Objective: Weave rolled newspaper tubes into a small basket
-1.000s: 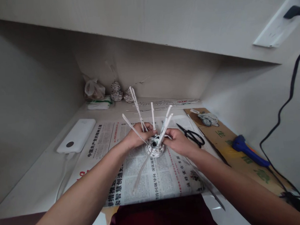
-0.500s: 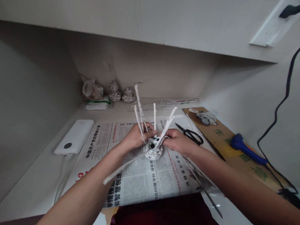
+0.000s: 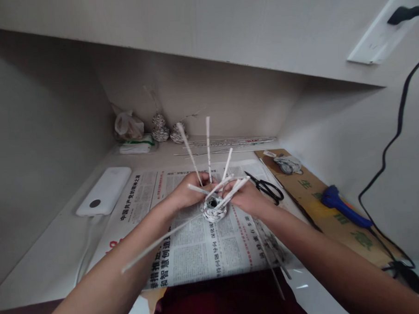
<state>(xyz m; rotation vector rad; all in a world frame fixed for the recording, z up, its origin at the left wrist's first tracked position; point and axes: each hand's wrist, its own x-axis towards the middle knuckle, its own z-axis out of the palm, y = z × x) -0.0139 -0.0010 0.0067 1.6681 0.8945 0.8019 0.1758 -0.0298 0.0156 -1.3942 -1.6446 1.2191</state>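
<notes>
A small round woven paper piece [image 3: 215, 215] with a dark hole in its top sits between my hands, over the newspaper. Rolled paper sticks [image 3: 209, 150] fan up and outward from it, and one long stick [image 3: 161, 242] slants down across my left forearm. My left hand [image 3: 189, 190] is closed on the piece's far left side, fingertips partly hidden behind sticks. My right hand [image 3: 245, 198] pinches at the far right side, where paper sticks cross its fingers; its exact hold is partly hidden. Black-handled scissors [image 3: 270, 190] lie just beyond my right hand.
Newspaper [image 3: 189, 259] covers the tabletop. A white power bank [image 3: 105, 191] lies left; cardboard [image 3: 310, 194] with a blue glue gun [image 3: 345, 209] and its cable lies right. Behind stand two woven gourd shapes [image 3: 160, 131], a plastic bag [image 3: 129, 126] and loose paper sticks [image 3: 229, 142].
The upright sticks have shifted, with some now leaning lower across the opening. The long stick on the left reaches further down. Both hands stay at the woven piece.
</notes>
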